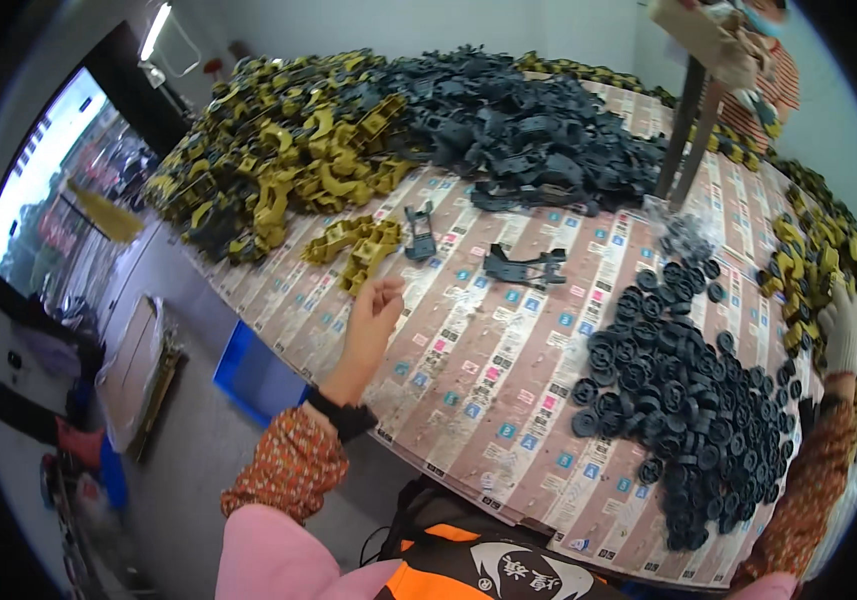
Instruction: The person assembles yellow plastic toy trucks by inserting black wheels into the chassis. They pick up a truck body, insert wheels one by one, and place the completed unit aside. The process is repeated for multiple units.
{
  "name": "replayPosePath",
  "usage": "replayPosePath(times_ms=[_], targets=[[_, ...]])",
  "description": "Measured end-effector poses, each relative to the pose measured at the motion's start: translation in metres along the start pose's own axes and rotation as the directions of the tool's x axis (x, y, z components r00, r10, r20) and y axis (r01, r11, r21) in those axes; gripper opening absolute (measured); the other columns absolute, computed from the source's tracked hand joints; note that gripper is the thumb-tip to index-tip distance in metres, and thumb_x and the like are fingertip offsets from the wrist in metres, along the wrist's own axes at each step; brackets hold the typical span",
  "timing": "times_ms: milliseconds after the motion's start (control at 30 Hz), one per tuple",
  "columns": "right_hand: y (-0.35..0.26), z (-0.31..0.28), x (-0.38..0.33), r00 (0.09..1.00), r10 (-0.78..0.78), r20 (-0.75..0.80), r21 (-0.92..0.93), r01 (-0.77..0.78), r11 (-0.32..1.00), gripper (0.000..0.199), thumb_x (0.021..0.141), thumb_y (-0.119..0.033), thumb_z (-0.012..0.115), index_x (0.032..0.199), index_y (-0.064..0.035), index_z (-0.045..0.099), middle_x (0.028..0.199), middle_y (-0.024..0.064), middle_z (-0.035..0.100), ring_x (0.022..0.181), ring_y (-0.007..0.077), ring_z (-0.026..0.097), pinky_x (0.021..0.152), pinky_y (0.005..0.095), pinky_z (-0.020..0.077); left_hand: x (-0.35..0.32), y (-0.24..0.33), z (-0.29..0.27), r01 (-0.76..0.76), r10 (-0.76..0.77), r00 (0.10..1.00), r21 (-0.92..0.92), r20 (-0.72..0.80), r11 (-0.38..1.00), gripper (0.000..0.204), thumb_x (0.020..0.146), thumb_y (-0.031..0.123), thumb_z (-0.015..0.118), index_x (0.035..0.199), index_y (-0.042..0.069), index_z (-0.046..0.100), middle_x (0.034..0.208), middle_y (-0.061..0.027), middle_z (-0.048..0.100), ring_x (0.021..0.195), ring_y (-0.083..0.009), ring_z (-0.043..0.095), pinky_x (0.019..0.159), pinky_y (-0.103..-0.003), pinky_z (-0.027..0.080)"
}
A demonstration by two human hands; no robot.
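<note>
Yellow, curved, hollow-walled plastic brackets [378,238] lie near the bench's [448,400] left edge, just beyond the bare left hand [377,308]. Its fingers are half curled and loosely parted, no piece showing between them. The right hand [839,325], in a pale knitted glove, is at another yellow heap [796,285] along the right edge; whether it pinches anything I cannot tell. Each bracket looks light, stiff and hardly fragile, perhaps slightly slick; a thin side wall seems the best hold. Small blue and pink squares bearing printed characters repeat across the striped covering; white lettering and an emblem mark the orange-and-black cloth [448,533] below the near edge.
</note>
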State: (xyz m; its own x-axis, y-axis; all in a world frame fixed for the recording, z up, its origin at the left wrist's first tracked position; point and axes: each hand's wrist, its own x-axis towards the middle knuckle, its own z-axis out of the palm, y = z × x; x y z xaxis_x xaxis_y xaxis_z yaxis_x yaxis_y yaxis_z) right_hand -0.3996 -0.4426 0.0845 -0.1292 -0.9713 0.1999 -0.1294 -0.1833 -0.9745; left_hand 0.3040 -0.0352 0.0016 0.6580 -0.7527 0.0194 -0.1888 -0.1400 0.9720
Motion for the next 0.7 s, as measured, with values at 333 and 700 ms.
replayPosePath(times_ms=[333, 700], targets=[[-0.074, 0.077, -0.254, 0.957, 0.207, 0.205, -0.539, -0.066, 0.84, 0.056, 0.104, -0.02, 0.065, 0.152, 0.0039, 0.051, 0.139, 0.011, 0.062, 0.107, 0.0168, 0.06, 0.09, 0.0307, 0.053, 0.16, -0.034, -0.067, -0.151, 0.233, 0.973, 0.762, 0.001, 0.629, 0.067, 0.092, 0.041, 0.078, 0.15, 0.02, 0.052, 0.142, -0.0192, 0.06, 0.14, -0.0431, 0.047, 0.115, -0.057, 0.039], [-0.078, 0.062, -0.365, 0.951, 0.094, 0.294, -0.596, 0.106, 0.796, 0.031, 0.095, 0.001, 0.066, 0.125, 0.0017, 0.067, 0.104, 0.0132, 0.068, 0.095, 0.0221, 0.069, 0.087, 0.0334, 0.0554, 0.086, -0.032, 0.028, -0.445, 0.242, 0.88, 0.532, 0.409, 0.72, 0.066, 0.085, 0.016, 0.077, 0.145, 0.002, 0.053, 0.132, -0.0221, 0.067, 0.122, -0.0361, 0.066, 0.106, -0.041, 0.05]])
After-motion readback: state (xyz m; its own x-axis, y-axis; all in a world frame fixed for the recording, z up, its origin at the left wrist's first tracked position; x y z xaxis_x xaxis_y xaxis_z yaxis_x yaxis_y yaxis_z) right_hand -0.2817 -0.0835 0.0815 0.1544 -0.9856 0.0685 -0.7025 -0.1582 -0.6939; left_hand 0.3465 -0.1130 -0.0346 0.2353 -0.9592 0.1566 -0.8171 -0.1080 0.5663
